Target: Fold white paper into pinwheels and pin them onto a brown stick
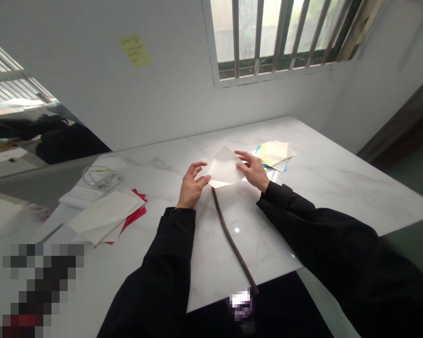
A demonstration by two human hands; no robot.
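Note:
A folded piece of white paper [226, 168] with a pointed top is between my two hands, above the tabletop. My left hand [192, 185] grips its lower left corner, the thumb at the edge and the other fingers curled. On the other side, my right hand [254, 172] has the right edge between thumb and fingers. A thin, dark brown cord or stick [229, 234] runs from just under the paper down toward the near table edge; whether it touches the paper I cannot tell.
Yellow, blue and white papers [277, 152] lie beyond my right hand. On the left are cream and red sheets [107, 213] and a coiled white cable [102, 177]. A yellow note [136, 50] is on the wall, left of a barred window [275, 37]. The marble-patterned table [345, 188] has a near edge.

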